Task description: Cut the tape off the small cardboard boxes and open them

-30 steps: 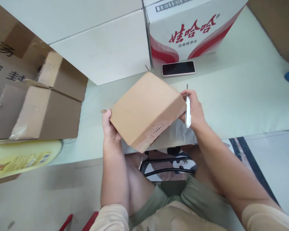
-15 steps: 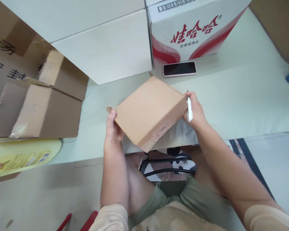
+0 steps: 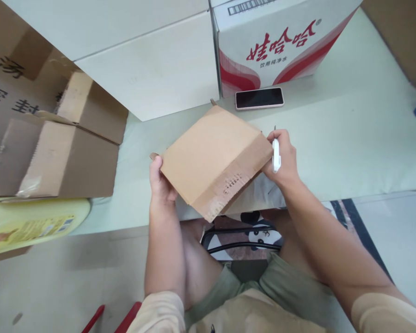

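Observation:
A small brown cardboard box is held tilted above the table's front edge, its torn, ragged flap facing me. My left hand grips its left corner, thumb on top and fingers underneath. At the opposite side my right hand is closed around a white utility knife, whose thin dark tip points away from me. The fingers of that same hand also touch the box's right end; how firmly they hold it is hidden. The underside of the box does not show.
Beyond the box a phone lies before a red-and-white carton. Large white boxes stand beside it. Brown cartons and a yellow container are on the left. The table has a pale green cover.
The box has tipped so more of its torn front flap shows, and it has shifted slightly left. My right hand has turned a little, showing more of the knife.

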The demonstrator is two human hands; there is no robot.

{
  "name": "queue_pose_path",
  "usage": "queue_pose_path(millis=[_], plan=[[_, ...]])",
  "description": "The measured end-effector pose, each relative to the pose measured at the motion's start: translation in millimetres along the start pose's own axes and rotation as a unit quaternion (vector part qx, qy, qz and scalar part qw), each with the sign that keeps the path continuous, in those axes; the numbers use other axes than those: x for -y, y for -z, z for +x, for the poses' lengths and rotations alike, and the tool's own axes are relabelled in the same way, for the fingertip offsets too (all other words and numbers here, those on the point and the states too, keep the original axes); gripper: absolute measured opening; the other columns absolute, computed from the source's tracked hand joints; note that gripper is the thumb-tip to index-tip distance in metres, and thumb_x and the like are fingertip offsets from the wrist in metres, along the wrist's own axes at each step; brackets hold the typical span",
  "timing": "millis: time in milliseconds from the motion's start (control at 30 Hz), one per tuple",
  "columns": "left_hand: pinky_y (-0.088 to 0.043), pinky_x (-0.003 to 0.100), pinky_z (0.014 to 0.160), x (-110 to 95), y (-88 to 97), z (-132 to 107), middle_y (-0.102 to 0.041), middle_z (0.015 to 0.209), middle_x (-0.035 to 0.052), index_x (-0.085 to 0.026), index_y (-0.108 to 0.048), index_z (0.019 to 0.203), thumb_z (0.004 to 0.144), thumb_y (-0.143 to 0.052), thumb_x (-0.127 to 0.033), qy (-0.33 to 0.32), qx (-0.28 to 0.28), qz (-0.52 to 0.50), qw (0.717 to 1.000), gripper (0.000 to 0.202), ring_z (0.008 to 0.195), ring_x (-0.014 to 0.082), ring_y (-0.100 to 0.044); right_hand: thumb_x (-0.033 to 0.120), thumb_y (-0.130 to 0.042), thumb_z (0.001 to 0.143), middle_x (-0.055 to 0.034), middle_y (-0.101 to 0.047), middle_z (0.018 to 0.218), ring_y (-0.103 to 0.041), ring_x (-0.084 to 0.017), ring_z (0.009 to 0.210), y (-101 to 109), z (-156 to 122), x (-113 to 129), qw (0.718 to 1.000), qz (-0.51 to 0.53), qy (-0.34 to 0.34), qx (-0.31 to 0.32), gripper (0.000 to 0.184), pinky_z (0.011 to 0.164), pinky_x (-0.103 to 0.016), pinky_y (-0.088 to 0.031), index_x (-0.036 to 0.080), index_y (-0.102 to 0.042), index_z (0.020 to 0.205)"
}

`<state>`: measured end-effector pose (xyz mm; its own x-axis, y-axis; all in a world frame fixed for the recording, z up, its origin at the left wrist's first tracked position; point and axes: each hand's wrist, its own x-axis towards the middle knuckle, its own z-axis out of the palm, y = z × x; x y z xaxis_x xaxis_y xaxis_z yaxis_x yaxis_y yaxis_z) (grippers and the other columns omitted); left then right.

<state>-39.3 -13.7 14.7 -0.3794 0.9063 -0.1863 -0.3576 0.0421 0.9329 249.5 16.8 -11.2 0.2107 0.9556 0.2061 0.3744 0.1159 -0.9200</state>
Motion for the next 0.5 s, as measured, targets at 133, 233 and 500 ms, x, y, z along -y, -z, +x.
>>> queue_pose_path(millis=[133, 233, 500], plan=[[-0.063, 0.042, 0.088, 0, 4.5, 4, -0.079, 0.099, 0.0091, -0.022, -0.075, 0.097, 0.071, -0.078, -0.068, 0.07, -0.01, -0.038, 0.997, 0.053, 0.116, 0.0352, -0.074, 0.031, -0.084, 0.07, 0.0069, -0.067, 0.077, -0.06, -0.013, 0.06, 5, 6, -9, 0.997, 0.074, 0.036, 0.005, 0.044, 0.06, -0.029, -0.051, 0.029, -0.046, 0.093], [-0.064, 0.041, 0.081, -3, 6.1, 6, -0.079, 0.094, 0.0079, -0.021, -0.075, 0.095, 0.077, -0.071, -0.065, 0.099, -0.047, -0.051, 0.993, 0.048, 0.1, 0.0308, -0.076, 0.036, -0.083, 0.07, 0.0075, -0.068, 0.081, -0.062, -0.012, 0.058, 5, 12, -15, 0.99, 0.13, 0.03, -0.044, 0.05, 0.056, -0.028, -0.051, 0.03, -0.039, 0.092], [-0.062, 0.037, 0.09, 10, -4.9, 14, -0.079, 0.112, 0.0105, -0.021, -0.074, 0.1, 0.076, -0.069, -0.065, -0.003, -0.047, -0.096, 0.994, 0.05, 0.117, 0.0319, -0.072, 0.035, -0.07, 0.09, 0.006, -0.069, 0.079, -0.068, -0.018, 0.07, -15, -17, 8, 0.961, 0.112, 0.19, -0.169, 0.036, 0.07, -0.037, -0.054, 0.031, -0.035, 0.094]])
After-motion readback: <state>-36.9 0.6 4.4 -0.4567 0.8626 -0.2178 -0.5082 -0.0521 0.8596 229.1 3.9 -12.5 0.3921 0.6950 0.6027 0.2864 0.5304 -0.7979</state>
